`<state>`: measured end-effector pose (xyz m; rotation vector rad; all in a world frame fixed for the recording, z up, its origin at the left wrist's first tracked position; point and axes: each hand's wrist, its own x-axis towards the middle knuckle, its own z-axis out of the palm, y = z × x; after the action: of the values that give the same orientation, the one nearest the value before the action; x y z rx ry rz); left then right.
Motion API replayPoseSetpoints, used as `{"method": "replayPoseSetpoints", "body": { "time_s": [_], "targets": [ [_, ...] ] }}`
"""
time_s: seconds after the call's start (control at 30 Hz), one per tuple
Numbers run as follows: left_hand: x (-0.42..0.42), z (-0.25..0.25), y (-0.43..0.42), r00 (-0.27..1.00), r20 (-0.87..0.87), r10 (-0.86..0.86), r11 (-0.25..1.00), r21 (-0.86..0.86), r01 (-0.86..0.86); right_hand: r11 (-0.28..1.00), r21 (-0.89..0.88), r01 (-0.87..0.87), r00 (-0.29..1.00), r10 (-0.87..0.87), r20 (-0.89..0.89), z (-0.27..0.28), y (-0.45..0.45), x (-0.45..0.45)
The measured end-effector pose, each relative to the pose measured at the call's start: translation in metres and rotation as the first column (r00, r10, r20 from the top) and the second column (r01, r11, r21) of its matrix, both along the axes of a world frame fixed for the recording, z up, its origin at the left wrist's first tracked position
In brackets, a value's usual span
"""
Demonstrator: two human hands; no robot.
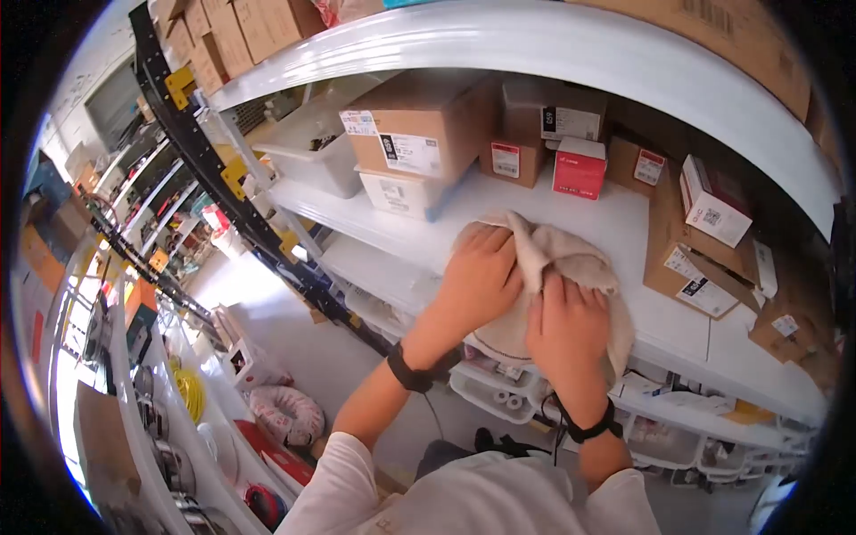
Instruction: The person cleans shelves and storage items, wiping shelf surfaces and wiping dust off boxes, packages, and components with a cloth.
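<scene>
A beige cloth (pixel 571 254) lies bunched on the front of the white shelf (pixel 357 209), and part of it hangs over the edge. My left hand (pixel 481 272) presses on its left side with fingers bent into the fabric. Close beside it, my right hand (pixel 571 325) grips the cloth's middle, the fingertips partly hidden in the folds. Behind the cloth stand a small red and white box (pixel 580 169) and a brown carton (pixel 428 125) resting on a white box (pixel 392 192).
An open carton (pixel 704 267) with a red and white box (pixel 713 201) on top sits at the right. A plastic bin (pixel 312 152) stands at the left near a black upright post (pixel 267 241). Below are clear bins (pixel 490 397); another loaded shelf lines the far left.
</scene>
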<state>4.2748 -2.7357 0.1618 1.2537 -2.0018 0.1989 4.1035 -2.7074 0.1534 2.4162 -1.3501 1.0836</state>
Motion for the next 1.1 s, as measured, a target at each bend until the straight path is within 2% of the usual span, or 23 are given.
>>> {"method": "replayPoseSetpoints", "body": {
  "time_s": [0.03, 0.07, 0.13, 0.23, 0.33, 0.43, 0.47, 0.57, 0.6, 0.7, 0.77, 0.83, 0.93, 1.03, 1.1],
  "targets": [
    [0.004, 0.0, 0.001, 0.997, -0.05, -0.05, 0.999, 0.02, 0.051, 0.999, -0.032, 0.004, 1.0, -0.004, 0.007, -0.003, 0.006, -0.005],
    [0.006, -0.004, 0.004, 0.998, -0.049, -0.047, 0.998, -0.036, 0.046, 0.998, -0.066, 0.008, 1.0, -0.007, 0.016, -0.005, 0.009, -0.01],
    [0.011, -0.015, 0.011, 0.998, -0.051, -0.037, 0.991, -0.13, 0.03, 0.997, -0.057, 0.048, 0.999, -0.048, 0.004, -0.005, 0.016, -0.031],
    [0.023, -0.014, 0.017, 0.997, 0.002, -0.071, 0.99, -0.122, 0.071, 0.993, -0.009, 0.119, 0.992, -0.119, 0.049, -0.002, 0.013, -0.038],
    [0.014, 0.011, 0.004, 0.98, 0.19, 0.05, 0.991, 0.11, -0.072, 0.957, 0.009, 0.291, 0.956, -0.291, 0.034, 0.008, -0.016, -0.023],
    [0.008, 0.007, -0.026, 0.974, 0.179, 0.139, 0.99, -0.001, -0.141, 0.897, 0.087, 0.434, 0.9, -0.437, 0.011, 0.03, 0.003, 0.008],
    [0.011, 0.004, -0.033, 0.981, 0.166, 0.104, 0.995, -0.026, -0.101, 0.875, 0.127, 0.466, 0.882, -0.471, 0.01, 0.038, 0.009, 0.02],
    [0.028, -0.006, -0.031, 0.99, 0.129, 0.049, 0.997, -0.064, -0.041, 0.916, -0.124, 0.382, 0.924, -0.376, 0.071, 0.018, 0.043, 0.036],
    [0.03, -0.003, -0.019, 0.99, 0.129, 0.05, 0.997, -0.062, -0.043, 0.905, -0.111, 0.41, 0.912, -0.407, 0.045, 0.01, 0.044, 0.031],
    [0.039, -0.004, -0.009, 0.988, 0.15, 0.042, 0.999, -0.035, -0.037, 0.905, -0.02, 0.425, 0.905, -0.426, -0.024, -0.006, 0.043, 0.011],
    [0.039, -0.002, -0.013, 0.981, 0.179, 0.073, 0.997, -0.018, -0.071, 0.919, 0.099, 0.381, 0.924, -0.379, -0.045, 0.008, 0.024, 0.0],
    [0.029, -0.003, -0.021, 0.969, 0.21, 0.132, 0.991, 0.006, -0.136, 0.811, 0.361, 0.461, 0.887, -0.424, -0.182, 0.024, -0.008, 0.007],
    [0.015, -0.01, -0.031, 0.992, 0.114, 0.056, 0.981, -0.192, -0.034, 0.891, 0.262, 0.372, 0.924, -0.328, -0.195, 0.018, -0.045, 0.027],
    [0.023, -0.019, -0.026, 0.995, 0.028, -0.098, 0.939, -0.328, 0.102, 0.932, 0.119, 0.342, 0.905, -0.292, -0.309, 0.014, -0.035, 0.041],
    [0.039, -0.014, -0.003, 0.992, 0.054, -0.116, 0.985, -0.118, 0.122, 0.967, -0.041, 0.253, 0.946, -0.256, -0.198, 0.003, -0.012, 0.038]
  ]
}}
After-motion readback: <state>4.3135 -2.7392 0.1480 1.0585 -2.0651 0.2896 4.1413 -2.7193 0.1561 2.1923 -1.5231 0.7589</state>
